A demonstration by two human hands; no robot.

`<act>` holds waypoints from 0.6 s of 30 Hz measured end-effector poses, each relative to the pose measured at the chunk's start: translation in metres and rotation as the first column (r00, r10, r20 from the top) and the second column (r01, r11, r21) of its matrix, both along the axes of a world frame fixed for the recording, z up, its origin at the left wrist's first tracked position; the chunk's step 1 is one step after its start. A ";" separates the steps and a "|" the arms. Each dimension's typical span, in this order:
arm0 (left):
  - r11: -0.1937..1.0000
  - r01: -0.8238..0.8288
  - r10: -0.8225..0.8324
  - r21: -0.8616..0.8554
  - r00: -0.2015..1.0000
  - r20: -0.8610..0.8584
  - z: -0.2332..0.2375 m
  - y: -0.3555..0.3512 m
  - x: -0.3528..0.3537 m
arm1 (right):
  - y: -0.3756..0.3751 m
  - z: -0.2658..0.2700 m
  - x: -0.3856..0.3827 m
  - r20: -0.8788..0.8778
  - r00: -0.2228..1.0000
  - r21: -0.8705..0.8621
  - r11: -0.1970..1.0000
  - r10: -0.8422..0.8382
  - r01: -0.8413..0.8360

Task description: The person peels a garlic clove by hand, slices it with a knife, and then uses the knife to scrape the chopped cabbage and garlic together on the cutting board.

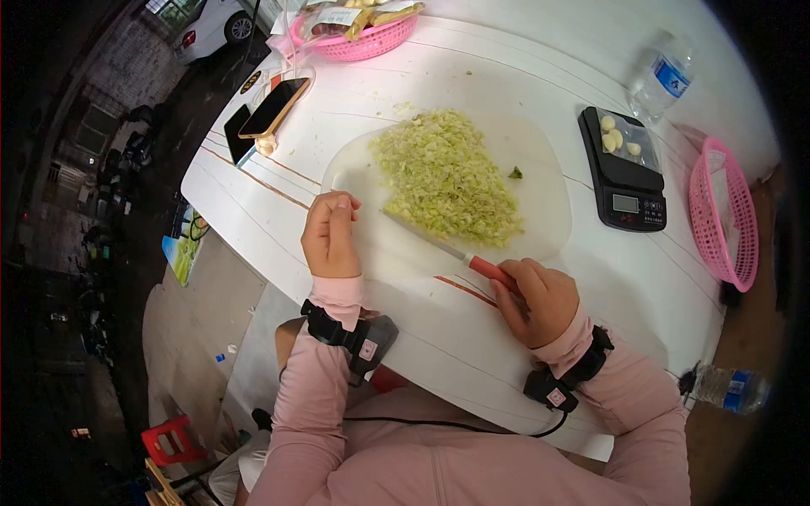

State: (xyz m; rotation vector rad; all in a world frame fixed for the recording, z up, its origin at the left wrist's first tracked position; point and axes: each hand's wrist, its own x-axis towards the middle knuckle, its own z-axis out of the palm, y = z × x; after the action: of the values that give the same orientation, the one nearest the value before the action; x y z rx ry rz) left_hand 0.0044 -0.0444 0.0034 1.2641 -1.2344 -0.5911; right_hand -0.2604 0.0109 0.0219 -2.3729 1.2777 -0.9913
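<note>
My right hand (540, 302) is closed around the red handle of a knife (487, 270). Its thin blade points up and left, along the near edge of a heap of finely chopped pale-green vegetable (447, 173). Under the heap lies a translucent white cutting board (544, 207). My left hand (332, 234) is curled closed at the board's near-left edge, thumb against the fingers, with nothing visible in it. A small dark green scrap (515, 173) lies right of the heap.
At right, a black digital scale (626, 205) carries peeled garlic cloves (611, 135) on clear plastic. Beyond are a water bottle (666, 80) and a pink basket (699, 219). Two phones (274, 107) sit back left, near another pink basket (371, 42) of packets. White table (405, 325) underneath.
</note>
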 end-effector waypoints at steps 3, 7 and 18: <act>1.000 0.018 -0.019 -0.016 0.997 -0.069 0.000 -0.001 -0.003 | 0.000 -0.001 -0.001 0.019 1.000 0.019 1.000 -0.004 0.004; 1.000 0.001 -0.001 0.012 1.000 -0.019 -0.008 -0.003 0.004 | 0.001 0.000 -0.001 0.069 0.998 -0.015 1.000 0.000 0.001; 0.991 -0.123 0.132 -0.050 0.872 0.471 -0.009 -0.009 -0.005 | -0.001 -0.003 -0.001 0.023 1.000 -0.048 0.999 -0.007 0.008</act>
State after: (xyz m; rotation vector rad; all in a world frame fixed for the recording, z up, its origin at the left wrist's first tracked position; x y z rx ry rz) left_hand -0.0008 -0.0532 -0.0060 1.5162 -1.5355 -0.1702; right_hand -0.2612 0.0095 0.0191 -2.3868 1.2690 -1.0606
